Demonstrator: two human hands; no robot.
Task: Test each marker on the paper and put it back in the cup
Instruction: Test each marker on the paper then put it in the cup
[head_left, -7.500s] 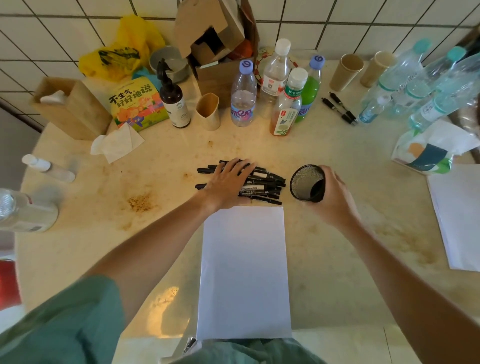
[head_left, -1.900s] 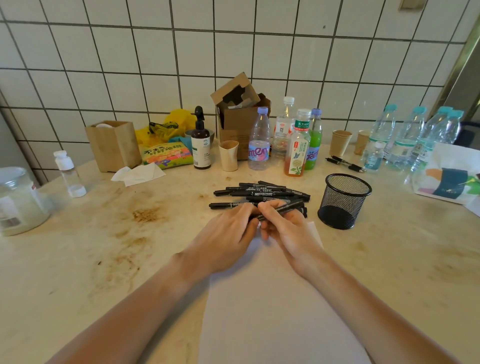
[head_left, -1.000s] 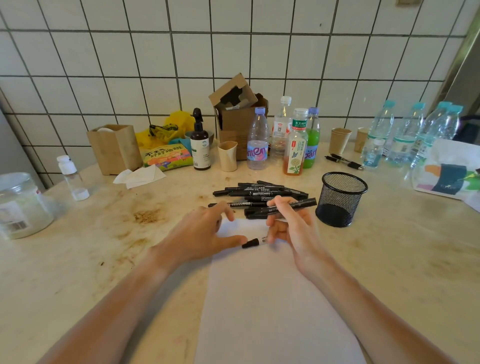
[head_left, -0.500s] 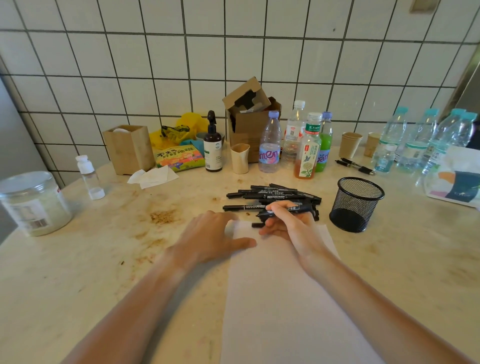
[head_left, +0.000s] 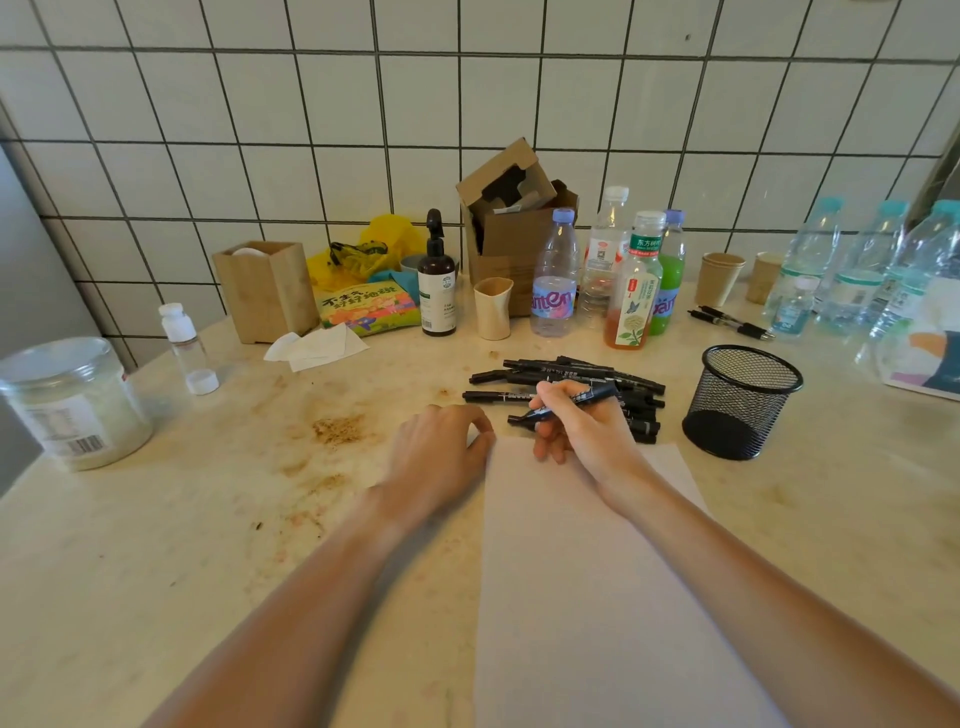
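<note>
A white sheet of paper (head_left: 597, 571) lies in front of me on the beige table. My right hand (head_left: 592, 436) is at the sheet's far edge, shut on a black marker (head_left: 587, 397) whose tip points left and down, just beyond the paper. Palm down, my left hand (head_left: 436, 457) rests on the paper's far left corner with bent fingers; what is under it is hidden. A pile of several black markers (head_left: 571, 369) lies just behind my right hand. To their right, a black mesh cup (head_left: 740, 400) stands upright.
Along the tiled wall stand drink bottles (head_left: 556, 275), a pump bottle (head_left: 436, 280), a cardboard box (head_left: 514, 223), paper cups (head_left: 719, 275), two pens (head_left: 727, 322) and water bottles (head_left: 857, 270). At the left are a plastic jar (head_left: 72, 405), a small bottle (head_left: 182, 338), a wooden box (head_left: 265, 291) and tissue (head_left: 317, 345).
My hands came apart after meeting over one marker. My right hand has turned the marker tip down at the paper's far edge, and my left hand has settled on the paper's corner.
</note>
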